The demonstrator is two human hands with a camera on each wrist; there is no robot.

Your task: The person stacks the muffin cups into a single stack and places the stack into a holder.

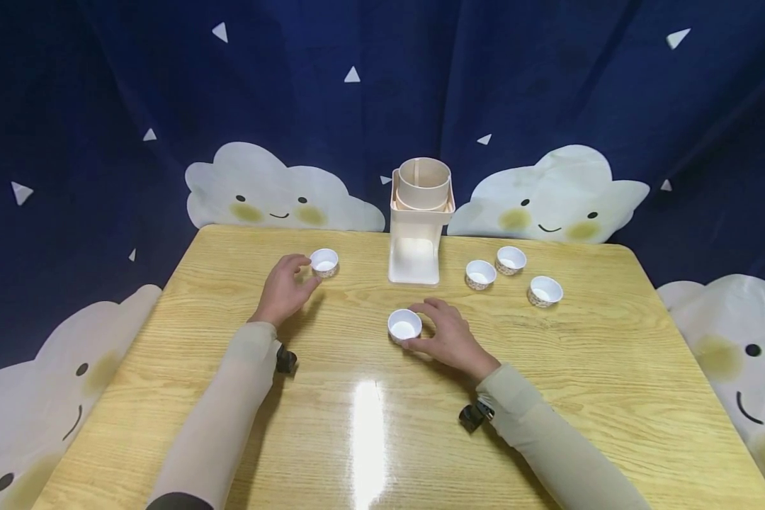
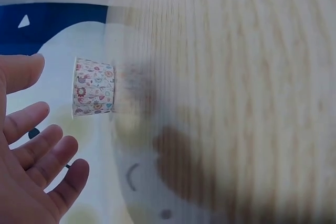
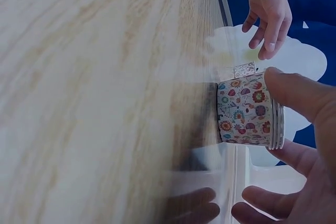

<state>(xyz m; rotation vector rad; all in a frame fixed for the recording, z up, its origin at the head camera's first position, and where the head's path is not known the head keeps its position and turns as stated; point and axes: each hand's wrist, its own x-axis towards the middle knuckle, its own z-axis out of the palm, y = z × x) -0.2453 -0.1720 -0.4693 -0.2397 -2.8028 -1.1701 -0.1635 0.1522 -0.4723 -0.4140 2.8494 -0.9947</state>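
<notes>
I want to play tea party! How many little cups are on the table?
5: one by the left hand, one at the right hand, three right of the white stand.

Cream dispenser stand point(image 1: 416, 234) at the wooden table's point(image 1: 612, 397) far edge, three small paper cups point(image 1: 511, 273) right of it, cloud-print blue curtain point(image 1: 548, 92) behind it

- Left hand point(image 1: 285, 289) hovers open just beside a small cup point(image 1: 324, 262) on the counter point(image 1: 612, 397).
- Right hand point(image 1: 445, 338) curls round the nearer cup point(image 1: 404, 326).
- Three cups point(image 1: 511, 275) stand right of the cream dispenser point(image 1: 418, 221).
</notes>
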